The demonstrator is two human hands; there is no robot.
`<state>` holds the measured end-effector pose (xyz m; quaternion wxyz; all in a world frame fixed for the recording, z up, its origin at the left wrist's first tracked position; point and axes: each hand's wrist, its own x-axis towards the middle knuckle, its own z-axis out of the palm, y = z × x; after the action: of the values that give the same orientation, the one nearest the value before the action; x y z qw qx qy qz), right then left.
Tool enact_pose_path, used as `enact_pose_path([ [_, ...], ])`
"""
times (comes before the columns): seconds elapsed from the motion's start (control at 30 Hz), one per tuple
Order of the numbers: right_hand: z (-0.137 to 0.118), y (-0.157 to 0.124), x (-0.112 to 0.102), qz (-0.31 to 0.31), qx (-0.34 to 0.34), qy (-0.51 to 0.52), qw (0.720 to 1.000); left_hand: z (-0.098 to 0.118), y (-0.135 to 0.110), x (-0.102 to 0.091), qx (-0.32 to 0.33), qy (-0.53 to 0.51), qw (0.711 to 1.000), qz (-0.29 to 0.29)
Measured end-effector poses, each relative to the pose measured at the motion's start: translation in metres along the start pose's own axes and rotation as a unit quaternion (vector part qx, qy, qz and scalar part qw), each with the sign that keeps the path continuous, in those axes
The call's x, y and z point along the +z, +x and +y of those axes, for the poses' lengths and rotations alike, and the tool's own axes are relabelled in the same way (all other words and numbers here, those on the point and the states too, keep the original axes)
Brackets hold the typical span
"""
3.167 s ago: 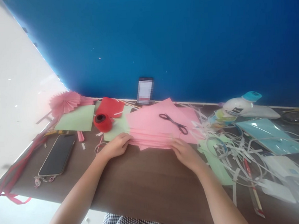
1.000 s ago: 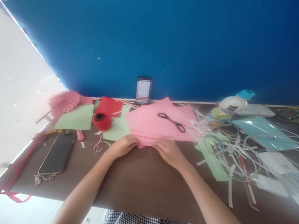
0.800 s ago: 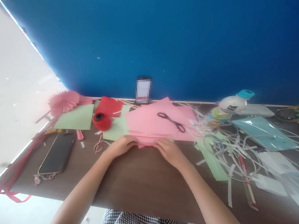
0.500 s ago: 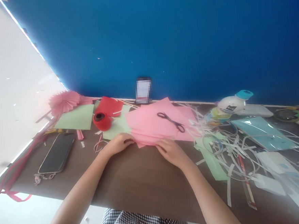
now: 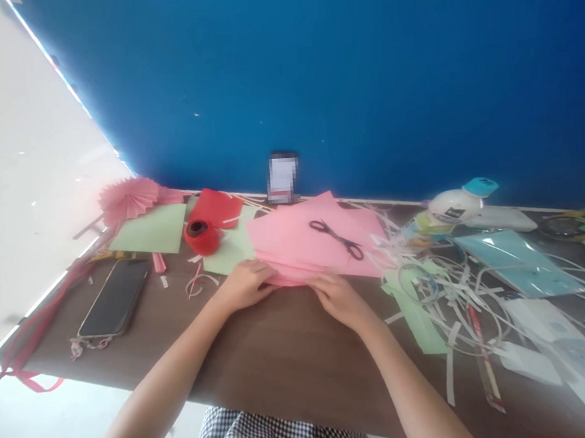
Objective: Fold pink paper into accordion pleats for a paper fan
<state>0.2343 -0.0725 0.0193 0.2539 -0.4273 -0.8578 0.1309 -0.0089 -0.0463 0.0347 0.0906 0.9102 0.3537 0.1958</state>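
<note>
Pleated pink paper (image 5: 296, 269) lies near the middle of the table, with folds running across it. My left hand (image 5: 249, 283) is closed on its left end, fingers bent over the folds. At its right end my right hand (image 5: 335, 296) pinches the near edge between thumb and fingers. Flat pink sheets (image 5: 293, 225) spread out behind the folded strip. Black-handled scissors (image 5: 338, 239) rest on those sheets, beyond my right hand. The undersides of the folds and some fingertips are hidden.
Left are a phone (image 5: 114, 298), a red ribbon roll (image 5: 201, 237), green paper (image 5: 150, 229) and a pink paper fan (image 5: 128, 198). Tangled white cables (image 5: 471, 300), a glue bottle (image 5: 452, 206) and a teal packet (image 5: 519, 263) crowd the right. A blue wall (image 5: 283, 79) rises behind.
My left hand has moved slightly right along the pink paper, and its fingers now lie over the folds. My right hand stays at the other end. The view has shifted slightly.
</note>
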Motion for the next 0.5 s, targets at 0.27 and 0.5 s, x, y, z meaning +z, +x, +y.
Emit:
enact_pose_path([
  [0.27,0.000,-0.001,-0.011,0.001,0.018,-0.017,1.000,-0.005,-0.001,0.010,-0.045,-0.017,0.999,0.003],
  [0.5,0.005,-0.004,-0.018,0.016,0.029,0.012,0.999,-0.012,-0.004,0.007,-0.098,-0.085,0.991,-0.016],
])
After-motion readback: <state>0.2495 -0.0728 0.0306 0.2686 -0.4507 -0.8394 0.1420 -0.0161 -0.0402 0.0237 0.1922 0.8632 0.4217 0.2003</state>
